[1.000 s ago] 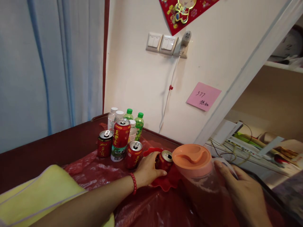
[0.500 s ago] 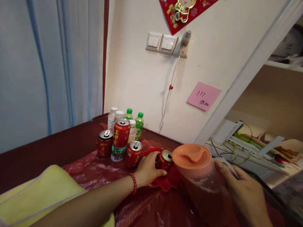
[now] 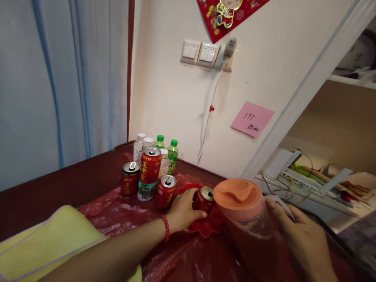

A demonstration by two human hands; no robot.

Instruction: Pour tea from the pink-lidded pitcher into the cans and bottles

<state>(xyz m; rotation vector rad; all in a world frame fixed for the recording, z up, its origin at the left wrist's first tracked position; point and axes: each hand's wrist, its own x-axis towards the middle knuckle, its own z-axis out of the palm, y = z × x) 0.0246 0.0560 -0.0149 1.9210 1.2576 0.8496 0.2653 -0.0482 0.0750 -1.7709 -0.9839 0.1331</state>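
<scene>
Head view: left hand [image 3: 183, 209] curled round can [image 3: 205, 201], right hand [image 3: 307, 237] clasping pitcher [image 3: 254, 239]; table edge [image 3: 192, 167] behind can.

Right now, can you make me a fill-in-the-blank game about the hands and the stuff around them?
1. The hand at the red drink can, with the red bead bracelet, is the person's ____ hand.
2. The right hand holds a pitcher whose lid is ____ in colour.
3. The number written on the pink sticky note is ____.
4. The number of green-capped bottles standing near the wall is ____.

Missing words: left; orange; 377; two.
</scene>
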